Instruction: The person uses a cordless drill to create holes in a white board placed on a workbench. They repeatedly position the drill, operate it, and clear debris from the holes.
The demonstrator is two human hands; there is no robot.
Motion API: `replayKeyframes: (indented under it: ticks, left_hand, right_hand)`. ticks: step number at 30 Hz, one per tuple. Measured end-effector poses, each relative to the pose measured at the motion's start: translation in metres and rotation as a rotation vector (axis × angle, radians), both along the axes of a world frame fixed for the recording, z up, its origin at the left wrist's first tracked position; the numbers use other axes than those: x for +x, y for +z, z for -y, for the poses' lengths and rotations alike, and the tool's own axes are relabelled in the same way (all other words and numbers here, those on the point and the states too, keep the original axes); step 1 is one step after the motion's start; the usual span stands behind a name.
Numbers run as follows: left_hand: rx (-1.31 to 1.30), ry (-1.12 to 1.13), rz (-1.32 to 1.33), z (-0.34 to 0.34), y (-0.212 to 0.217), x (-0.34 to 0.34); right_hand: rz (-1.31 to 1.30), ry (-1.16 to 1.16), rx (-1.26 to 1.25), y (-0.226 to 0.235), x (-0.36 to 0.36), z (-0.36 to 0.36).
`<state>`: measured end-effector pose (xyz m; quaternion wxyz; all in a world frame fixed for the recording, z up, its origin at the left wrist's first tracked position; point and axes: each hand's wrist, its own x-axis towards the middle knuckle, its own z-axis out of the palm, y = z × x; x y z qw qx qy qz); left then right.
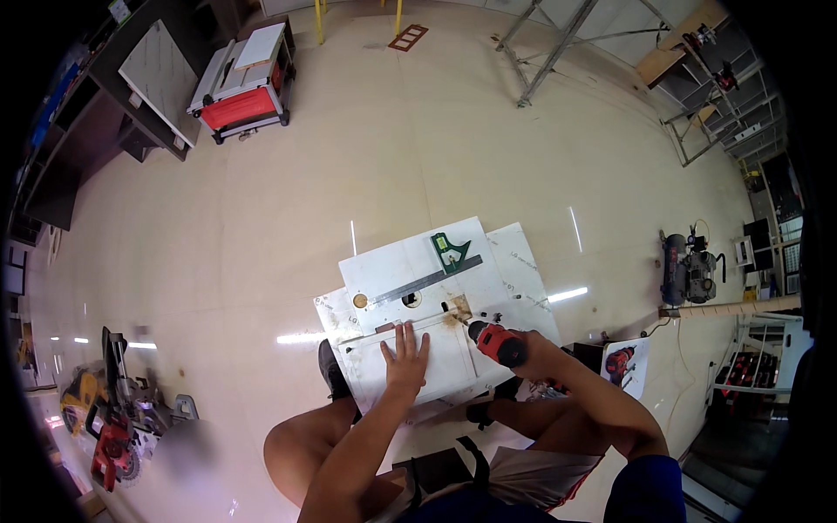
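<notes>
A person's left hand (405, 356) presses flat, fingers spread, on a white rectangular board (410, 362); the right hand (530, 347) grips a red cordless drill (497, 342) at its edge.

The left hand (404, 356) lies flat on the near panel (410, 366), left of the drill (497, 343) gripped by the right hand (534, 353). A combination square (436, 272) lies across the far panel (418, 266), behind both hands. A compressor (689, 270) stands well right.
</notes>
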<state>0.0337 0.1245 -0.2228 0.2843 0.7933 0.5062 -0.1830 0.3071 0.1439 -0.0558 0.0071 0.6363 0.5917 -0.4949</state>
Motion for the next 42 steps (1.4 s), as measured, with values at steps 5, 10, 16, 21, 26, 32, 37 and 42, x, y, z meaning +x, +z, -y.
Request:
replayKeyframes:
  ticks: [5, 10, 16, 21, 26, 32, 37, 42]
  left_hand:
    - [0.004, 0.001, 0.000, -0.003, -0.001, -0.001]
    - [-0.004, -0.033, -0.054, -0.005, -0.006, 0.004]
    - [-0.079, -0.116, -0.162, -0.013, 0.021, 0.010]
    - [-0.106, -0.127, -0.207, -0.013, 0.020, 0.006]
    - [-0.077, -0.141, -0.202, -0.012, 0.015, 0.008]
    - [-0.045, -0.142, -0.218, -0.008, 0.008, 0.006]
    - [-0.078, -0.156, -0.204, -0.012, 0.014, 0.003]
    - [-0.077, -0.173, -0.216, -0.013, 0.012, 0.008]
  right_hand:
    - [-0.070, 0.058, 0.024, -0.007, 0.003, -0.015]
    - [-0.045, 0.153, 0.018, 0.003, 0.000, -0.031]
    - [0.047, 0.206, -0.027, 0.007, -0.005, -0.042]
    - [-0.032, 0.078, -0.229, 0.024, -0.026, -0.066]
    - [0.021, 0.098, -0.299, 0.010, -0.012, -0.068]
    - [0.106, 0.246, -0.179, 0.021, -0.043, -0.071]
    - [0.140, 0.293, -0.160, 0.022, -0.050, -0.077]
    - [0.140, 0.422, -0.064, 0.011, -0.035, -0.076]
